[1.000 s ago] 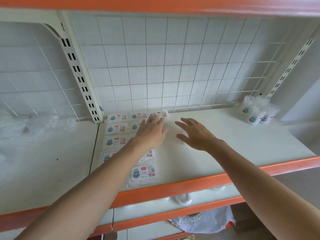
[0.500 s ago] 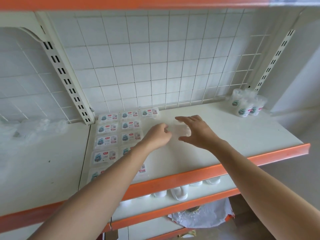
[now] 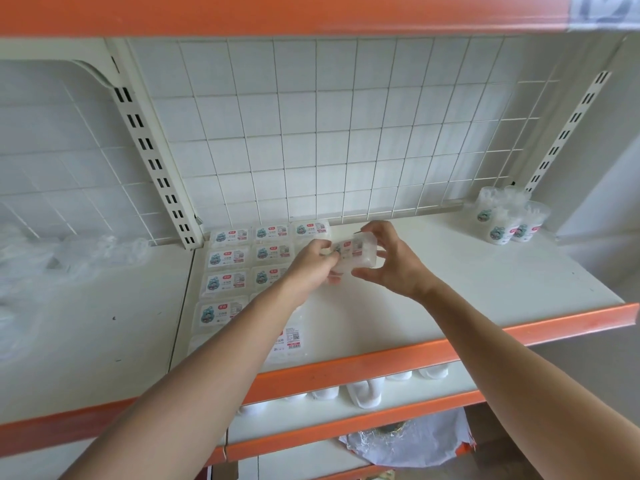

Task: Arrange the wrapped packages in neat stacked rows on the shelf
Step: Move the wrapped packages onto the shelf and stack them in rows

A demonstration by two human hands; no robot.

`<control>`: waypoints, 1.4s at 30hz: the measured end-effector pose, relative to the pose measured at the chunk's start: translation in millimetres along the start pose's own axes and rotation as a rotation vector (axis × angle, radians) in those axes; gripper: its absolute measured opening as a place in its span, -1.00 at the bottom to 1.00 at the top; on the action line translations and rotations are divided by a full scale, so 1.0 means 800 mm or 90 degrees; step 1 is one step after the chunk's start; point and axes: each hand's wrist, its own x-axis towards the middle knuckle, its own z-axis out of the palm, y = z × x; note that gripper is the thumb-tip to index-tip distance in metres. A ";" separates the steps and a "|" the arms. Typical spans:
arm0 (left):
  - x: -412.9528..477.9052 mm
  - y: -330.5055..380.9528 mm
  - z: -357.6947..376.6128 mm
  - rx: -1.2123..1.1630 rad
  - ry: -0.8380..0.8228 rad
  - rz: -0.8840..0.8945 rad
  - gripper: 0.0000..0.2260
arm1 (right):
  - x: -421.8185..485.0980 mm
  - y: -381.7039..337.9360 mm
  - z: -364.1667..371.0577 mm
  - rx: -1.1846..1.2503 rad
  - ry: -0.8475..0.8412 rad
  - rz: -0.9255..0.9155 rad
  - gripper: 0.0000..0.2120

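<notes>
Package [image 3: 354, 255] label: red tag, teal mascot, text unreadable. Pinched between left grip [image 3: 311, 265] and right grip [image 3: 393, 263], above shelf [image 3: 457, 292].

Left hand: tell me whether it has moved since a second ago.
Yes. The left hand has drawn back from the back-row package toward the orange shelf edge, now gripping a lifted package.

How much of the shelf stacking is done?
Only a start. Two rows of packages lie flat at the left end of the shelf, and a third is begun at the back. The left hand and right hand hold one package beside them. Most of the shelf has none yet.
</notes>
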 end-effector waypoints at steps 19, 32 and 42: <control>0.003 -0.002 -0.005 0.008 0.064 0.061 -0.81 | 0.001 0.004 0.007 -0.089 -0.010 0.044 -0.43; 0.006 0.000 -0.002 0.280 0.055 0.086 -0.60 | 0.021 0.021 0.019 -0.325 -0.029 0.062 -0.48; 0.033 -0.010 -0.025 0.698 0.059 0.207 -0.75 | 0.033 0.024 0.045 -0.494 0.009 0.091 -0.65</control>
